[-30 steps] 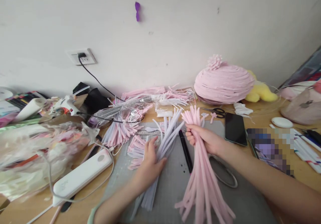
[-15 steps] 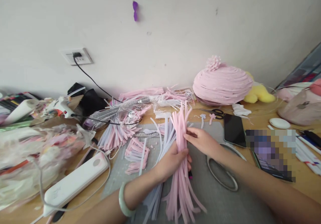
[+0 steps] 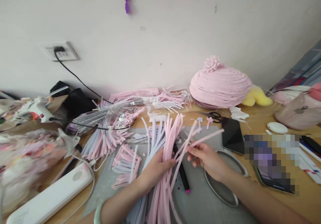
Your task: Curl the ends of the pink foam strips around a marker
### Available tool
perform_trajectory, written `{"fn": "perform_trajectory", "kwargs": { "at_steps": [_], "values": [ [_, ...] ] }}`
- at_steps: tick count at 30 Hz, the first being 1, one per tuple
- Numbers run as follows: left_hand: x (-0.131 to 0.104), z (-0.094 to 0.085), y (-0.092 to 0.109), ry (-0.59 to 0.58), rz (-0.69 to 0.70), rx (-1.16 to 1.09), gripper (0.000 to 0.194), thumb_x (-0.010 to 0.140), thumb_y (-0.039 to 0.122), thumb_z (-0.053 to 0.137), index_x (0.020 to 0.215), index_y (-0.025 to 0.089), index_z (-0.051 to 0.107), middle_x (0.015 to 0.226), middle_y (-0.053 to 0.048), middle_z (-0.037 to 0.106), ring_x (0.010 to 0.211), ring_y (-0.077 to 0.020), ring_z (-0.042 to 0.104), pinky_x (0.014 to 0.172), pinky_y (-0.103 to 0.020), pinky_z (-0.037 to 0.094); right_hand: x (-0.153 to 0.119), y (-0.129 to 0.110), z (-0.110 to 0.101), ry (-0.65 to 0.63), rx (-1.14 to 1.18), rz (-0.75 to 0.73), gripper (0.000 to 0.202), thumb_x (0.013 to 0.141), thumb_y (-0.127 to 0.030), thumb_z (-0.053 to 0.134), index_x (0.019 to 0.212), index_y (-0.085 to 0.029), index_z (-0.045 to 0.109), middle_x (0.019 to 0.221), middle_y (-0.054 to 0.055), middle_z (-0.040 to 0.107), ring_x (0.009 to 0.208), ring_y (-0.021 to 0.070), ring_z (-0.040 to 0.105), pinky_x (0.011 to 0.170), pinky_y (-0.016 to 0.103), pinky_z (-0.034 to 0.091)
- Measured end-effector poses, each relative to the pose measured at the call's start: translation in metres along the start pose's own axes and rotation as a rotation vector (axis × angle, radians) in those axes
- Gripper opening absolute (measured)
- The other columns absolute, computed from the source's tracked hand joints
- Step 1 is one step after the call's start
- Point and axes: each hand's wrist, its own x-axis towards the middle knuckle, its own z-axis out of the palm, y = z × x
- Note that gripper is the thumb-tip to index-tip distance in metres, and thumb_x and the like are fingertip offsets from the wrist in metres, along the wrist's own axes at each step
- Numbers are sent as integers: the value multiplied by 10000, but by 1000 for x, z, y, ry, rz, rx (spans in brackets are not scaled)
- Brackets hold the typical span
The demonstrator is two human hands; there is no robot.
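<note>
Pink pipe cleaners (image 3: 168, 157) lie as a loose bundle on the grey mat (image 3: 200, 200) near the counter's front edge; they look light, fuzzy and easily bent, so a grip around the bundle's middle seems best. The left hand (image 3: 152, 170) wraps that bundle with fingers curled closed around it, while the right hand (image 3: 207, 157) pinches a few separated strands (image 3: 203, 138) between thumb and fingertips. Beyond lie a black marker (image 3: 182, 170), a metal ring (image 3: 223, 180), a dark phone (image 3: 232, 133), scissors (image 3: 212, 115) and a pink dome (image 3: 220, 85).
</note>
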Motion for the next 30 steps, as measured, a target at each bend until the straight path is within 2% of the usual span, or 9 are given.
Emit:
{"fn": "perform_trajectory", "kwargs": {
  "at_steps": [4, 7, 13, 17, 19, 21, 25, 27, 30],
  "values": [
    [2, 2, 0, -40, 110, -6, 414, 698, 247, 569, 1093, 146, 498, 977, -49, 633, 924, -220, 586, 859, -343, 437, -2, -1, 0, 52, 104, -1, 295, 579, -342, 771, 681, -133, 589, 675, 8, 633, 543, 73, 577, 431, 146, 451],
    [-1, 3, 3, -37, 172, 44, 570, 658, 136, 547, 1212, 155, 415, 1135, -64, 593, 1112, -238, 511, 993, -359, 356, -4, -8, -1, 136, 197, -87, 308, 573, -349, 776, 678, -143, 572, 650, -3, 637, 496, 49, 542, 452, 139, 447],
    [-10, 7, -5, 36, 235, 329, 743, 695, 110, 507, 1365, 177, 191, 1415, -107, 315, 1326, -228, 259, 1111, -386, 165, -13, -40, -13, 317, 282, -270, 383, 513, -374, 790, 755, -178, 568, 417, -82, 486, 312, 23, 349, 291, 123, 232],
    [-19, 7, -4, 116, 355, 504, 696, 728, 122, 510, 1363, 201, 237, 1450, -117, 180, 1357, -250, 160, 1101, -405, 185, -17, -47, -17, 317, 232, -322, 414, 539, -431, 760, 793, -193, 535, 384, -96, 459, 285, 26, 300, 275, 124, 200],
    [-24, 5, 3, 116, 460, 536, 550, 783, 160, 483, 1312, 232, 349, 1435, -103, 221, 1342, -249, 199, 1087, -405, 214, -17, -41, -13, 280, 109, -313, 400, 591, -471, 722, 783, -185, 518, 396, -84, 484, 298, 34, 330, 283, 123, 219],
    [-28, 3, 12, 54, 514, 507, 387, 834, 218, 452, 1220, 249, 465, 1354, -91, 373, 1276, -234, 325, 1065, -386, 253, -18, -29, -6, 180, -46, -227, 373, 673, -501, 653, 795, -178, 512, 404, -79, 494, 295, 35, 329, 282, 124, 205],
    [-28, 4, 25, -46, 374, 212, 277, 856, 355, 440, 1050, 204, 567, 999, -62, 619, 970, -198, 552, 888, -310, 412, -22, -1, 14, -137, -292, 6, 386, 755, -534, 548, 843, -160, 512, 410, -79, 498, 272, 27, 288, 283, 142, 178],
    [-26, 6, 27, -54, 315, 80, 257, 823, 386, 495, 915, 177, 613, 852, -39, 628, 855, -183, 561, 800, -278, 429, -25, 11, 21, -258, -330, 0, 391, 754, -531, 552, 844, -153, 504, 395, -89, 470, 288, 29, 313, 311, 147, 199],
    [-24, 7, 31, -8, 234, -141, 229, 763, 376, 591, 766, 151, 627, 715, -11, 593, 726, -140, 532, 709, -232, 415, -28, 22, 26, -341, -320, -51, 361, 750, -500, 575, 752, -148, 495, 399, -92, 436, 337, 28, 369, 357, 144, 237]
  ]
}}
